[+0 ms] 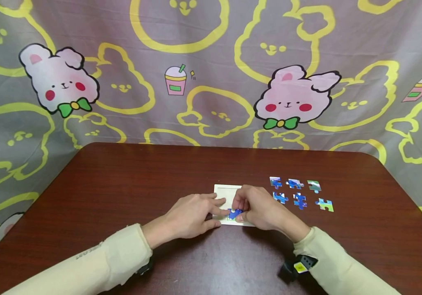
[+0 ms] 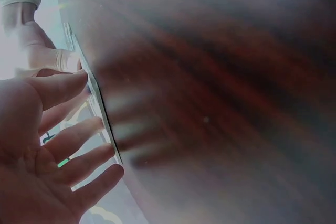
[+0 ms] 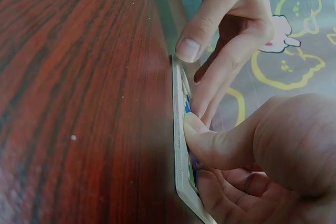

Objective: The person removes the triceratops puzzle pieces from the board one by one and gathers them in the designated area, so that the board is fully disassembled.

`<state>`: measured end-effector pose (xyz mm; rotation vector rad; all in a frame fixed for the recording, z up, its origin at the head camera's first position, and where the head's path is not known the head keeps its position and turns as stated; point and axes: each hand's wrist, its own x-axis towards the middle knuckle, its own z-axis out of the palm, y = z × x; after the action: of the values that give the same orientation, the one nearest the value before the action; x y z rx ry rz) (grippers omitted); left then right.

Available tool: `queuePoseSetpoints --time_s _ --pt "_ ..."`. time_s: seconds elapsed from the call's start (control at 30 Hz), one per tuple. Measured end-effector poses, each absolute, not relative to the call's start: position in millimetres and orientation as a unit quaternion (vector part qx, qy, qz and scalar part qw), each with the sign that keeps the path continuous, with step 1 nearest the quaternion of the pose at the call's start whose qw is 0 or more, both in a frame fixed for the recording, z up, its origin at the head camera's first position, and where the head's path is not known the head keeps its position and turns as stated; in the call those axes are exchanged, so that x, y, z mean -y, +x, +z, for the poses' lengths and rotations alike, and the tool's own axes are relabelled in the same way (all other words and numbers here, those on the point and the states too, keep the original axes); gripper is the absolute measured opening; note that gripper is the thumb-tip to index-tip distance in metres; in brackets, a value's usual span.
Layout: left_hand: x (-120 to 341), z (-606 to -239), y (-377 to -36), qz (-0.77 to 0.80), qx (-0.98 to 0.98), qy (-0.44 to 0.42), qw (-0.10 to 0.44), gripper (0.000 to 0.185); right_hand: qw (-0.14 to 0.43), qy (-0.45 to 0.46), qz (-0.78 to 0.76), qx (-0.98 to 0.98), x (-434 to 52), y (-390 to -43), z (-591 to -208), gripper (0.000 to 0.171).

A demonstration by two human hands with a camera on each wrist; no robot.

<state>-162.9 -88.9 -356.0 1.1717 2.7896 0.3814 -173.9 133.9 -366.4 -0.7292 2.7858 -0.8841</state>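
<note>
A shallow white puzzle tray (image 1: 226,192) lies flat on the table, with a blue jigsaw piece (image 1: 234,214) at its near part. My left hand (image 1: 192,215) rests over the tray's left side, fingers spread. Its index fingertip reaches the blue piece, and its thumb is by the near left corner. My right hand (image 1: 264,208) covers the tray's right side and pinches the blue piece, fingers curled. In the right wrist view its thumb (image 3: 205,140) is down on the blue pieces inside the tray's rim (image 3: 178,145). The right hand hides part of the tray.
Right of the tray, several loose jigsaw pieces lie in two rows, among them a green one (image 1: 314,186) and a blue one (image 1: 300,200). The brown table (image 1: 141,176) runs back to a patterned curtain (image 1: 211,61).
</note>
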Motion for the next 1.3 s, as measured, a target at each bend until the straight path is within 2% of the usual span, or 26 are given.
queuePoseSetpoints --time_s 0.53,0.7,1.1,1.3 --pt "89.0 -353.9 -165.5 0.132 -0.91 0.389 0.057 0.035 0.098 -0.217 -0.279 -0.931 -130.4 -176.1 -362.0 0.027" --pt "89.5 -354.3 -166.3 0.147 -0.908 0.387 0.06 0.036 0.092 -0.221 -0.284 -0.929 -131.7 -175.1 -362.2 0.028" --pt "85.3 -358.5 -165.8 0.181 -0.917 0.356 0.024 0.029 0.088 -0.202 -0.31 -0.925 -130.7 -171.3 -364.2 0.025" --pt "82.4 -357.7 -165.6 0.17 -0.926 0.337 0.027 0.026 0.093 -0.194 -0.315 -0.924 -133.4 -169.2 -364.8 0.024"
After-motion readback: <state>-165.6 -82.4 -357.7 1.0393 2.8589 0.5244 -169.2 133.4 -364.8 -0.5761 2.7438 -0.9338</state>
